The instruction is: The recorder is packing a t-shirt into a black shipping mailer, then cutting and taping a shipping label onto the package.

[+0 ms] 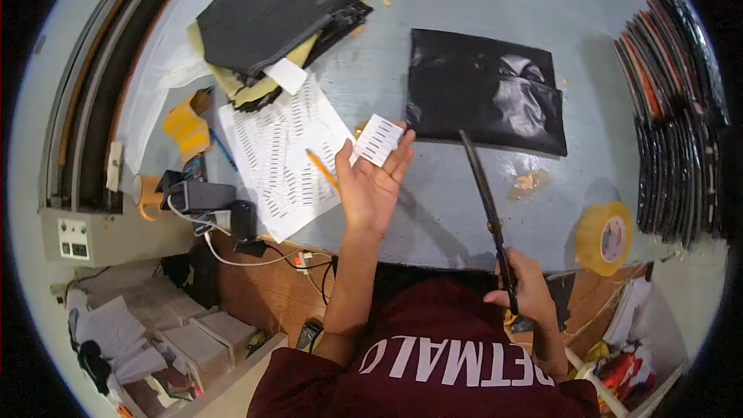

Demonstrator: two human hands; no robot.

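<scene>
On the open palm of my left hand [368,200] rests a small white piece of label paper [378,142] with rows of print, steadied by the fingers. My right hand [528,287] grips a pair of long dark scissors [480,183] by the handles near the table's front edge. Their blades look closed and point away from me. Beyond them lies a flat, shiny black plastic package [455,84]. Left of my left hand is a white sheet [255,203] with many printed strips on it, and a yellow pencil [322,168] lies partly behind that hand.
Folded dark garments [267,17] are piled at the back left. A roll of clear tape [589,238] stands at the front right, beside stacked black packages [676,180]. A long machine [104,232], a mug [147,193] and a grey box-shaped device [203,196] with cables line the left.
</scene>
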